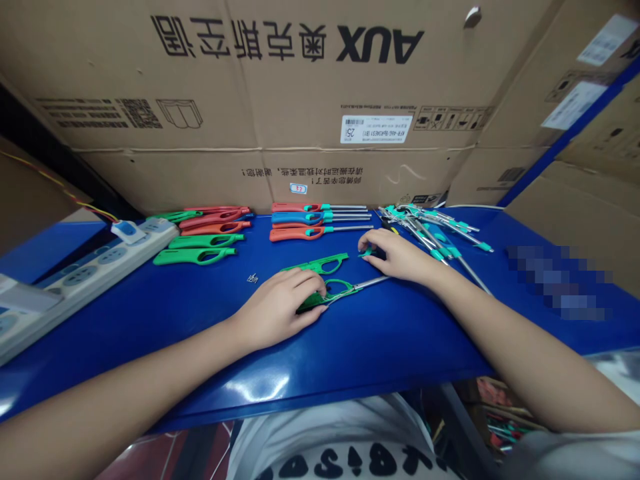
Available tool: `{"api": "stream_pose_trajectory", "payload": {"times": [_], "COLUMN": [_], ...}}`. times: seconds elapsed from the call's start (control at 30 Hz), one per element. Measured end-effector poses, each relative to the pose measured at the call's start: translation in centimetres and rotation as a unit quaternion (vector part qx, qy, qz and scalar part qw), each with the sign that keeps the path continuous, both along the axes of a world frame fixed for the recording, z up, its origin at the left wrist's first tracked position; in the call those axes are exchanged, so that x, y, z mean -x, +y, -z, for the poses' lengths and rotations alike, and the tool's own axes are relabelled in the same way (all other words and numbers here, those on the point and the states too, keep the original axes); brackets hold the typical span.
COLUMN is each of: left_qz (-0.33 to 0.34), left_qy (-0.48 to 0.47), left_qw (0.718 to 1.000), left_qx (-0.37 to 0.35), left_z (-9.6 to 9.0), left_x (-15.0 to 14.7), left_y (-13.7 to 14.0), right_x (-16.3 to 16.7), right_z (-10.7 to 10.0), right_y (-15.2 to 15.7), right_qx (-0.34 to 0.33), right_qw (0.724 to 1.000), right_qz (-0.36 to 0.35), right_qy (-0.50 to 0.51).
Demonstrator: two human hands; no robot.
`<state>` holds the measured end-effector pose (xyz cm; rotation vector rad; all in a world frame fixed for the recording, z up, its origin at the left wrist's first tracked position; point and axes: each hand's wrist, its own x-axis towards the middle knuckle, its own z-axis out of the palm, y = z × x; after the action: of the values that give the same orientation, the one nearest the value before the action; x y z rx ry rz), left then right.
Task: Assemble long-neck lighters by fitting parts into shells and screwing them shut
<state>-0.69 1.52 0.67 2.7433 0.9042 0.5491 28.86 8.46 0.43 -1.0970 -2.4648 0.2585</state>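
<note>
My left hand [281, 308] is closed around the handle of a green lighter half-shell [341, 291] lying low over the blue table. A thin wire runs along that shell, and a metal tube [371, 283] extends from its front toward the right. Just behind it rests a second green half-shell [334, 261], partly covered by my left fingers. My right hand [397, 257] pinches a small teal piece [367, 253] above the tube's end. Beyond the right hand is a pile of metal lighter tubes with teal parts [437, 233].
Finished-looking red and blue lighters [295, 218] lie at the back middle. Coloured handle shells [200, 255] are stacked at back left, beside a white power strip [95, 267]. Small metal bits [252, 279] lie left of centre. A cardboard wall [300, 87] borders the blue table [320, 373].
</note>
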Motion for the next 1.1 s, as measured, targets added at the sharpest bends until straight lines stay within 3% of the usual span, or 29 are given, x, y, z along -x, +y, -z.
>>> {"api": "stream_pose_trajectory", "payload": {"times": [0.17,0.47,0.8,0.93,1.1], "left_qz": [-0.004,-0.010,-0.025,-0.034,-0.036], "left_qy": [0.001,-0.015,-0.030,-0.044,-0.063], "left_qw": [1.000,1.000,0.999,0.998,0.996], "left_qx": [0.003,-0.001,0.018,0.034,0.043], "left_z": [0.1,0.2,0.2,0.2,0.4], "left_x": [0.0,0.0,0.0,0.0,0.0], "left_y": [0.0,0.1,0.1,0.2,0.2], "right_x": [0.1,0.5,-1.5,-0.9,-0.5], "right_z": [0.1,-0.9,-2.4,-1.8,-0.9], "right_y": [0.0,-0.6,-0.7,-0.9,-0.8], "right_qx": [0.010,0.010,0.114,0.087,0.060], "right_qw": [1.000,0.996,0.992,0.992,0.995], "right_qz": [-0.012,-0.012,0.039,0.061,0.034], "right_qy": [-0.008,0.092,-0.038,-0.076,-0.072]}}
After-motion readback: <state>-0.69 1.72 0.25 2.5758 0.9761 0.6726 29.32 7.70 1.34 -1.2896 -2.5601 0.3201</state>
